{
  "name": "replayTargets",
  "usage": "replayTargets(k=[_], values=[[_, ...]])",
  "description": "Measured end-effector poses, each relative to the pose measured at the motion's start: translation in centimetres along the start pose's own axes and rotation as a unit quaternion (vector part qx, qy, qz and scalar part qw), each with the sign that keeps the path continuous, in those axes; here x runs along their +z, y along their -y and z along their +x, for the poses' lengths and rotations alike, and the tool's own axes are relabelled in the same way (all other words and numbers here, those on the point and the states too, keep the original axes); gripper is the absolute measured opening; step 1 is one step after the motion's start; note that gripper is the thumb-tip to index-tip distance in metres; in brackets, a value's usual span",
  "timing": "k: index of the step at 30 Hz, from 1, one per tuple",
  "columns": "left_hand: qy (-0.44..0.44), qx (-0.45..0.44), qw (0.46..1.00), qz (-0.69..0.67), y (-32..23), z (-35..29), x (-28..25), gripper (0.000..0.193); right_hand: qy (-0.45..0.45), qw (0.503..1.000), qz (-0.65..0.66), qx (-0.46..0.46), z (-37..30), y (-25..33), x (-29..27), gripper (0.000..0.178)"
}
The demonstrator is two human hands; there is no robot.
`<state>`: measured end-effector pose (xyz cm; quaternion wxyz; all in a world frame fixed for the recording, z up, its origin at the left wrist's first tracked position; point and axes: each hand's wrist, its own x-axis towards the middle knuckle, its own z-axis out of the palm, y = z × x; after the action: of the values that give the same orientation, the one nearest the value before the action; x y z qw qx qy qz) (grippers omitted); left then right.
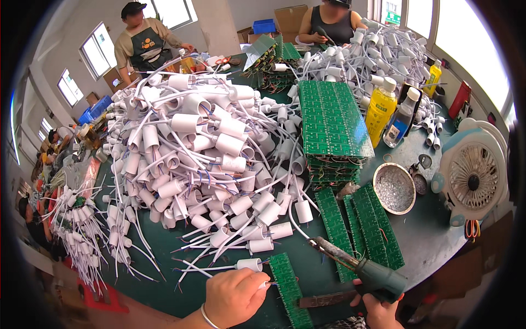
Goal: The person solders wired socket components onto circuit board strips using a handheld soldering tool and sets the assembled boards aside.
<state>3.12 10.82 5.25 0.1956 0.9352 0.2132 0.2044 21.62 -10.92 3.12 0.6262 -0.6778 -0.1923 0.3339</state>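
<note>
My left hand, closed in a pinch, holds a white cable whose thin wire ends reach the left edge of a narrow green circuit board. A white lamp holder lies just beyond these fingers. At the lower right, my right hand is closed around a soldering iron with a dark green handle; its metal shaft points up and left, over the table. A flat brownish bar extends left from beside that hand, its end over the board. How the bar is supported is hidden.
Piled lamp holders cover the left and middle. Stacked green boards stand behind loose board strips. At right are a round bowl of silvery bits, yellow and clear bottles, and a fan. Two people work across the table.
</note>
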Motion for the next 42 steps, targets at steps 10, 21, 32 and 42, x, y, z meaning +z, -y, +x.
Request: replayTargets(k=[10,21,32,42], values=[[-0.028,-0.09,0.995,0.024,2.4,-1.4,4.7,0.012,0.04,0.999,-0.033,-0.017,-0.2,-1.5,0.3,0.022],[-0.083,-0.09,0.992,0.03,2.7,-1.6,5.8,0.015,0.055,0.997,-0.06,-0.001,-1.3,-2.1,0.7,0.016],[-0.127,-0.084,0.987,0.047,3.0,-1.4,6.5,0.016,0.081,0.994,-0.071,-0.009,-2.1,-2.3,2.0,0.023],[-0.107,-0.098,0.988,0.045,2.5,-1.4,6.0,0.015,0.078,0.992,-0.098,-0.029,-2.0,-2.5,2.4,0.02]])
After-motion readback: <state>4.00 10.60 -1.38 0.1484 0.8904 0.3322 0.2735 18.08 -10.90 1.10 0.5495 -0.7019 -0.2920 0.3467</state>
